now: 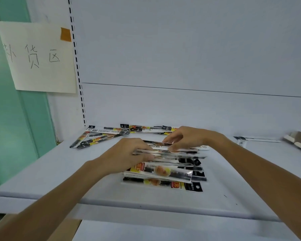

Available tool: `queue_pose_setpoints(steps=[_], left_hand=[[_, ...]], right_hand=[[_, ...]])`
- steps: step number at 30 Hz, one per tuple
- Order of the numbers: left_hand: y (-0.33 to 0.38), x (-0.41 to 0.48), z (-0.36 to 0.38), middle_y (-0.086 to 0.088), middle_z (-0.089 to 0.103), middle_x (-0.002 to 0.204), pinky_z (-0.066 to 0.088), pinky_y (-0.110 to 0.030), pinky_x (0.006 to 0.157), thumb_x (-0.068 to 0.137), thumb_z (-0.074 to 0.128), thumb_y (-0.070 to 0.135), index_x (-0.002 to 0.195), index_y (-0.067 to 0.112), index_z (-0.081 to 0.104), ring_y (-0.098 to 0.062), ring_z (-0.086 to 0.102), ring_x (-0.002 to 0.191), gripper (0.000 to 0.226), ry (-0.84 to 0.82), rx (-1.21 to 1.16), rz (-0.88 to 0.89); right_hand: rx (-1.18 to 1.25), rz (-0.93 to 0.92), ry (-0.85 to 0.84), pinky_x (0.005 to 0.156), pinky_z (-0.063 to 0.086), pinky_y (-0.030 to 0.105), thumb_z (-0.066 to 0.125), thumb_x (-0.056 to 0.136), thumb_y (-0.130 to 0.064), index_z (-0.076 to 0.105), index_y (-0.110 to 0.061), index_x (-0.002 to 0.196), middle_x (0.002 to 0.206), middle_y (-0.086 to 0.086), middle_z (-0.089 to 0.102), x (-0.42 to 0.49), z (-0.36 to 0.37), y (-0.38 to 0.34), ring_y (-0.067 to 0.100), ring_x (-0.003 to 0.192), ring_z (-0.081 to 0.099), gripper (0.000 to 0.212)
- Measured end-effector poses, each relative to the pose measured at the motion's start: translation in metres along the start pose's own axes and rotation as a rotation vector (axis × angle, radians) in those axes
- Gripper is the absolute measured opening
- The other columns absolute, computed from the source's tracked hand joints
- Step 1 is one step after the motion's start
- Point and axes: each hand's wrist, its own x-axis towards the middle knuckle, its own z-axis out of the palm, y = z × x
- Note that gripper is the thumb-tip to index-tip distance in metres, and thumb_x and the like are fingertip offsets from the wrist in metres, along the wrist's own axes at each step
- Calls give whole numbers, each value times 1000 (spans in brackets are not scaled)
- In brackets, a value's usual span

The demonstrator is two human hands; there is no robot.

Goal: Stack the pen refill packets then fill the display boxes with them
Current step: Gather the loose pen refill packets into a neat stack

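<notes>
Gripping one end of the packet stack (170, 154) at centre frame, the left hand (127, 153) steadies it while the right hand (188, 138) pinches the top packet (155, 142); light, slick sleeves probably slide.

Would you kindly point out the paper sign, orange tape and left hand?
paper sign (38, 73), head view, sheet's middle.
orange tape (65, 34), head view, its centre.
left hand (127, 153), head view, its back.

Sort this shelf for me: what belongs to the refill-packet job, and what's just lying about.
Job: held packets, in left hand and right hand; stacked packets; loose packets; cardboard display box.
Lying about: paper sign; orange tape.
</notes>
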Motion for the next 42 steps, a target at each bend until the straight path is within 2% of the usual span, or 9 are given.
queue_pose_setpoints(steps=[6,11,16,21,27,30,34,37,42], left_hand=[[2,6,-2,20,59,109,45,-25,87,82,62,48,120,34,55,-3,54,103,41,157,196,-44],[7,7,1,13,41,140,39,-29,93,84,58,51,134,34,40,-11,51,115,56,234,363,-75],[10,4,1,7,34,148,39,-26,71,88,52,48,112,24,62,-19,63,90,35,266,518,17],[22,5,9,15,29,147,34,-29,95,70,42,80,107,34,63,-6,39,125,63,146,552,86],[-12,12,-7,-1,43,141,25,-35,105,77,29,73,126,22,54,-18,37,130,75,382,5,-253],[-40,5,-14,2,39,142,24,-34,107,96,28,51,140,19,39,-18,33,133,55,215,-192,-465],[-104,28,-10,8,29,147,17,-45,115,96,27,54,139,31,37,-18,27,136,50,95,-312,-628],[-70,39,-10,-9,23,153,11,-45,116,99,21,47,143,19,33,-29,19,142,54,172,-512,-635],[-47,48,14,3,26,153,13,-44,116,81,29,71,143,26,33,-22,25,140,77,142,-608,-624]], right_hand=[[46,-11,36,86,39,19,55,90,-43,63,-31,116,111,-17,61,-1,3,-13,1,101,54,30],[-22,19,45,100,36,26,46,96,-33,57,-26,124,126,-7,56,-5,6,-16,8,115,50,31],[-3,62,92,101,41,32,49,94,-34,63,-26,113,123,-6,60,-7,4,-7,9,109,54,25],[192,48,261,94,50,39,53,85,-55,69,-15,101,119,17,60,-13,11,-8,28,107,58,46],[363,277,569,96,35,35,30,98,-48,53,-7,124,131,13,53,-25,22,4,27,121,48,54],[589,392,632,110,27,41,27,97,-51,48,-16,133,142,7,43,-31,32,23,25,130,39,54],[899,420,775,109,31,40,36,96,-49,55,-18,122,137,5,47,-45,34,35,22,120,45,45],[1068,370,755,105,31,36,41,96,-42,52,-13,120,139,6,45,-47,41,33,19,109,49,39],[912,405,577,105,30,37,44,95,-40,50,-8,127,130,7,50,-28,55,11,23,119,45,45]])
